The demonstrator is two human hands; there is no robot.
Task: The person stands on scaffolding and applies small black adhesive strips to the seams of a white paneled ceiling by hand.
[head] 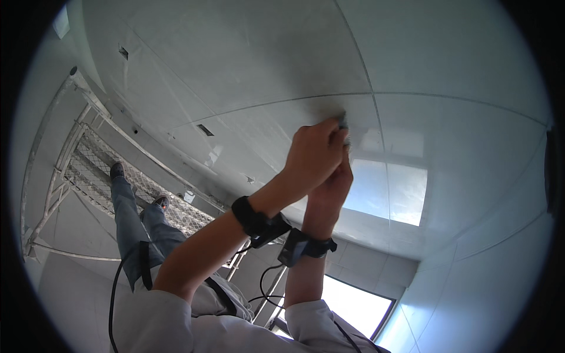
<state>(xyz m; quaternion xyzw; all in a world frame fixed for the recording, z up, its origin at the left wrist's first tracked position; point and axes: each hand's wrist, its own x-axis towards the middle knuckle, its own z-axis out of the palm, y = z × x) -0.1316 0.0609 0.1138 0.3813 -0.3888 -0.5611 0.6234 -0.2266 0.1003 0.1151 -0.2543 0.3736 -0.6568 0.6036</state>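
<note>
Both arms reach up to a wall of large glossy tiles [415, 53]. My left hand [315, 148] is closed around a small grey piece [343, 120] held close against the tile face. Its exact kind cannot be told, since fingers cover most of it. My right hand [337, 181] is raised right behind and against the left one, its fingers near the lower end of the piece; whether it grips too is hidden. Dark joint lines [373, 93] cross just above the hands. A black strapped device sits on my left wrist [260, 223] and another on my right wrist [304, 247], with cables.
My shoes [117, 171] stand on a scaffold's mesh platform [95, 176]. Its tube rail [145, 154] curves along the wall. Rectangular cut-outs [205, 130] open in the tiles. A bright window [353, 304] is low in the picture, and a light patch [388, 189] reflects on the tiles.
</note>
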